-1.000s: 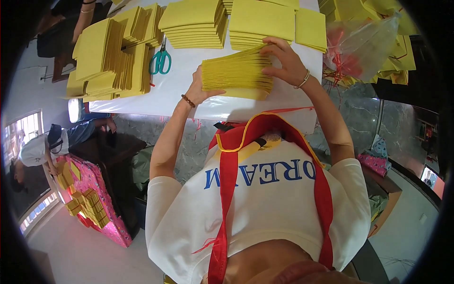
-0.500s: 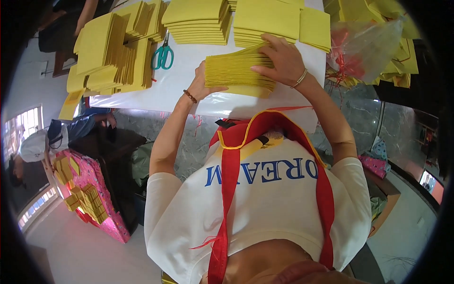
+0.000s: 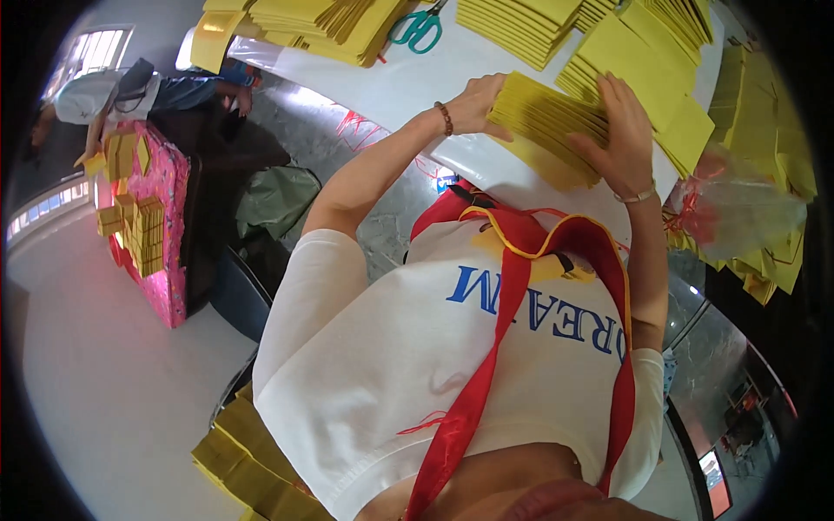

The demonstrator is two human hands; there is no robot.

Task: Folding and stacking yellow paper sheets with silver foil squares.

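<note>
Vs the earlier frame, view's swung round & R hand [image 3: 630, 152] has its fingers [image 3: 618, 100] straightened out by the R end of the yellow stack [image 3: 543, 117]. L hand [image 3: 473, 104] grasps the stack's L end, over near part of white table [image 3: 413, 87]; R thumb's against it too, but can't tell how firmly R hand grips. Green-handled scissors [image 3: 417, 33] lie far L, w/ yellow piles [image 3: 512, 30] along far side.

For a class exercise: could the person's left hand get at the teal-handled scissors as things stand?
Probably yes: nothing visible stands between the left hand and the scissors, only white tabletop. It holds the yellow stack, though, so would likely have to let go first.
</note>
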